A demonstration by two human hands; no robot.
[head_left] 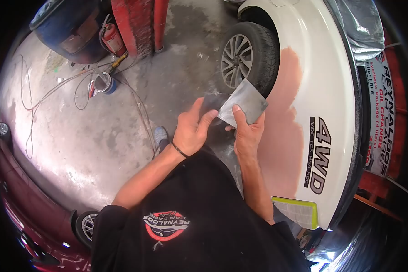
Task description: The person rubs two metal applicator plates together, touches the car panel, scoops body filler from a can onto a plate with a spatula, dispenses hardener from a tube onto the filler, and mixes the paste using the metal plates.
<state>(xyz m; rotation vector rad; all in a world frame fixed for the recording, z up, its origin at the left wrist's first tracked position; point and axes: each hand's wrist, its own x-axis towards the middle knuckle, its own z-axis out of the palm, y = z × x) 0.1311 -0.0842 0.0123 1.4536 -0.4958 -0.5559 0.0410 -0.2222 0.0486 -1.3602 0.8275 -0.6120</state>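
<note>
A dark plate [216,100] is gripped by the left hand [189,131], and a grey plate [251,102] by the right hand [248,138], near the reddish patch [283,149] of the white car [324,86]. Seemingly, the plates are being worked together at their edges; for the next move, firm grips and careful alignment are probably required.

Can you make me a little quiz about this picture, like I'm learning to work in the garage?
1. What does the right hand hold?
a) a hammer
b) a flat plate
c) a paintbrush

2. True or false: the fire extinguisher is red.

3. Fill in the blank: the big letters on the white car say "4__".

Key: 1: b; 2: true; 3: WD.
</note>
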